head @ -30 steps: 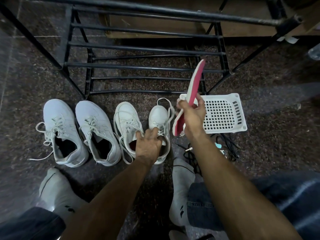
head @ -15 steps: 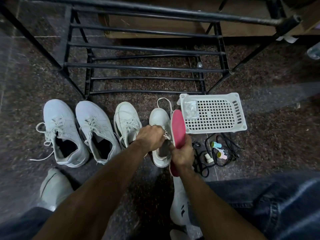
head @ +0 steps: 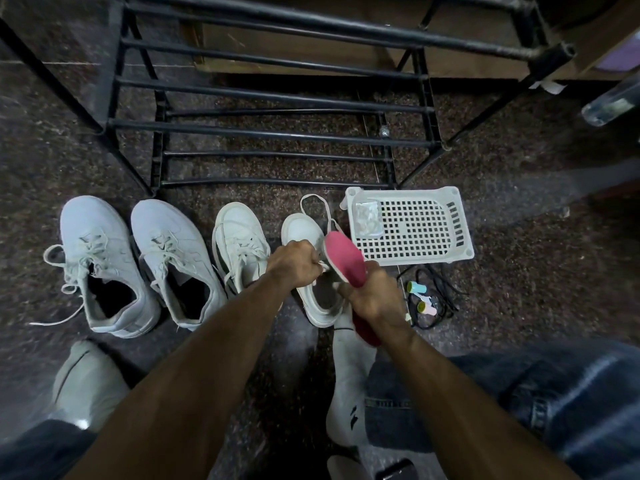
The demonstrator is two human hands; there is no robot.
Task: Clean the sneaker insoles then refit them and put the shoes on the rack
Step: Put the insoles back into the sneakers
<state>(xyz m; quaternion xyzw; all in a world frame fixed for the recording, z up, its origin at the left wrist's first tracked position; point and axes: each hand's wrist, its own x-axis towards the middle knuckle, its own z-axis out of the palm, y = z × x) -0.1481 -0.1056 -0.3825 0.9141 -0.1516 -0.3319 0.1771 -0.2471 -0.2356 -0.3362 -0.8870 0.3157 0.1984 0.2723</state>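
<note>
Pink insole at the white shoe

Hands meet over one shoe (head: 313,268), the white one on the far right of the row. The right hand (head: 375,299) grips a pink insole (head: 346,261) around its middle. The front of the insole points up and away, toward the basket (head: 460,216), and its back end sticks out below the wrist. The insole is above the open top of the shoe, close to it, but I cannot tell if it touches. The left hand (head: 294,265) is curled tight on the shoe's laces and tongue, near the front of the opening.

Four shoes stand in a line on the dark speckled floor (head: 540,282), toes pointing at the rack (head: 270,133). The two grey shoes (head: 138,265) are on the left, side by side, laces loose. Next comes another white shoe (head: 240,244), just beside the one being held.

The black rack stands behind the shoes. Its bars have nothing on them.

The white basket lies on the floor to the right of the shoes, with a small clear packet (head: 367,218) in its left end. Black cords (head: 436,299) and two small pastel tubes (head: 420,294) lie on the floor near the right hand.

The person wears white socks (head: 346,403) and blue jeans (head: 519,410).
</note>
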